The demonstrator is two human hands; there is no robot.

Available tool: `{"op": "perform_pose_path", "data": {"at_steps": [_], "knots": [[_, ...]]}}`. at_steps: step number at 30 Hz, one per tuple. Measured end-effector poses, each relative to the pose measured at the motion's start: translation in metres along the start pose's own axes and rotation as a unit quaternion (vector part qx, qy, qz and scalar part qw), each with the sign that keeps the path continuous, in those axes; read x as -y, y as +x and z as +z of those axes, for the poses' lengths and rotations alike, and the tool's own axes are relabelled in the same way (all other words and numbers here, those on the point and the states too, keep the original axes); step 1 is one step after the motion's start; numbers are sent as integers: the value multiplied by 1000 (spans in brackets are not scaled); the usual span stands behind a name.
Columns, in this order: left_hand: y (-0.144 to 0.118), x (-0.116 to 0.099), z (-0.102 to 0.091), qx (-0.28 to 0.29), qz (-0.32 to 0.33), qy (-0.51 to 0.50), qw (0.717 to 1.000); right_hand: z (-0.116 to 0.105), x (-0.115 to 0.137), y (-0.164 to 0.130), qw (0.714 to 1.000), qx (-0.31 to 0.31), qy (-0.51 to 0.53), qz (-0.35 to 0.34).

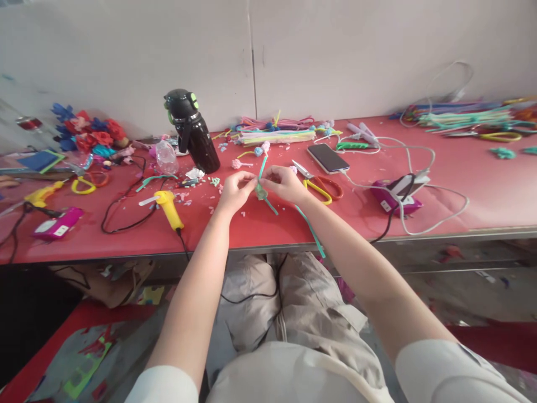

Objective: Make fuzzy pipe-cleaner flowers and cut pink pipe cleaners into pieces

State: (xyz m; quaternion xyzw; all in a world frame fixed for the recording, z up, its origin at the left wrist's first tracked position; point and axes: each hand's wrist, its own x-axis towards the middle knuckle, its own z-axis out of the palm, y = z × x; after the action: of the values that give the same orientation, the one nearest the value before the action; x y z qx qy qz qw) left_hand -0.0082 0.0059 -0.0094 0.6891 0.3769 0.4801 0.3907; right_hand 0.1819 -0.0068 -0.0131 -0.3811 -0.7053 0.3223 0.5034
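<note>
Shirt (281, 375), left hand (238, 192) and right hand (286, 184) pinching green pipe cleaner (260, 193), lidded bottle (198, 140), contents hidden

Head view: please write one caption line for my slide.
Both hands pinch a green pipe-cleaner piece above a cluttered red table.

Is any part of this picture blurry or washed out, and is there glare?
Head view: smeary toward the sides, as on the red flowers; head view: the left hand and right hand look clearer; head view: a pale sheen on the red table at right, small glints on the black bottle.
</note>
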Motion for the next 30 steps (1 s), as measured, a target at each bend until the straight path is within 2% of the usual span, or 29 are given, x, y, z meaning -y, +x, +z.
{"op": "perform_pose_path", "data": {"at_steps": [14, 28, 30], "knots": [[1, 2, 1, -31, 13, 20, 999, 6, 1, -1, 1000, -25, -18, 1], [-3, -8, 5, -27, 20, -10, 999, 5, 8, -1, 995, -83, -57, -24], [-2, -9, 4, -26, 12, -30, 999, 3, 8, -1, 996, -74, -43, -15]]}}
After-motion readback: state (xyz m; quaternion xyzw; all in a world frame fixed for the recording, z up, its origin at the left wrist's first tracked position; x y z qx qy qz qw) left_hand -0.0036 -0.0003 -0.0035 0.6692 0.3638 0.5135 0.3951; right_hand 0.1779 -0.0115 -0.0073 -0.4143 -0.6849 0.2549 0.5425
